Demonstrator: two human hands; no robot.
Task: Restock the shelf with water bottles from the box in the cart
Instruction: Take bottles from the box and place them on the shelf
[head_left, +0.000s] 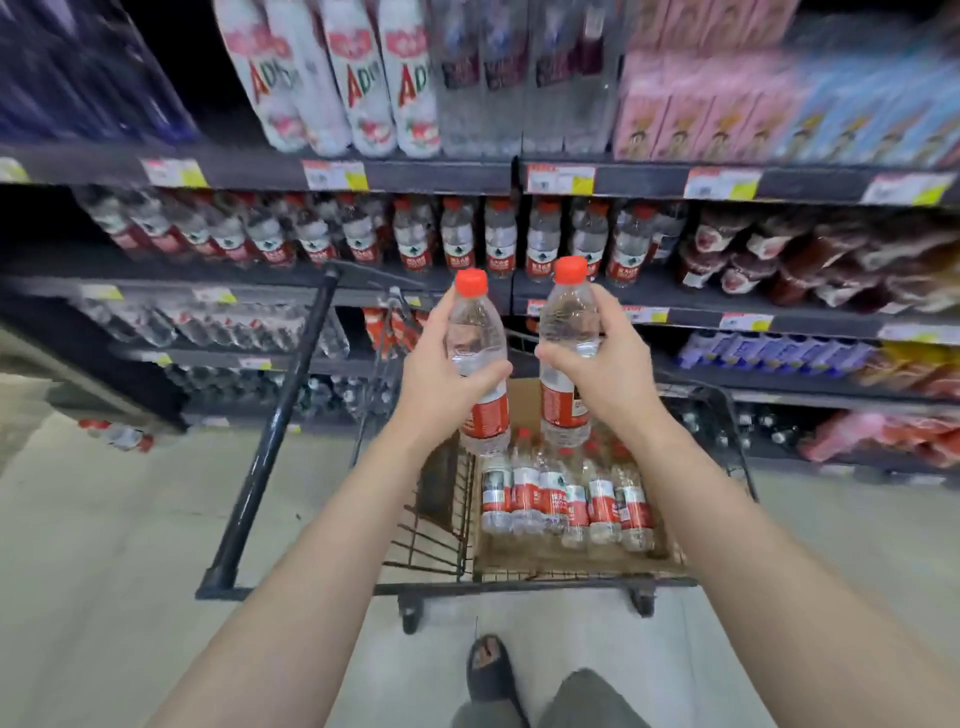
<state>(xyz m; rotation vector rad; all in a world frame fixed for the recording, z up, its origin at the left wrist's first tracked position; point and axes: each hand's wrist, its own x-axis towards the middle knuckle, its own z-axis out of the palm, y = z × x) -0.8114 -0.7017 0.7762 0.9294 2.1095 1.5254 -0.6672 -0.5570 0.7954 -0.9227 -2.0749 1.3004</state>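
Observation:
My left hand (441, 371) grips a clear water bottle (477, 332) with a red cap and red label, held upright above the cart. My right hand (605, 364) grips a second water bottle (565, 322) of the same kind beside it. Below them, a cardboard box (571, 558) in the black wire cart (431, 540) holds several more bottles (566, 501) lying side by side. The shelf (649, 296) ahead carries a row of matching red-capped bottles (457, 239).
The cart's black handle bar (275, 431) slants up at left. One bottle (117, 434) lies on the floor at the far left. Other drinks fill the shelves above, below and right. My sandalled foot (491, 670) stands just behind the cart.

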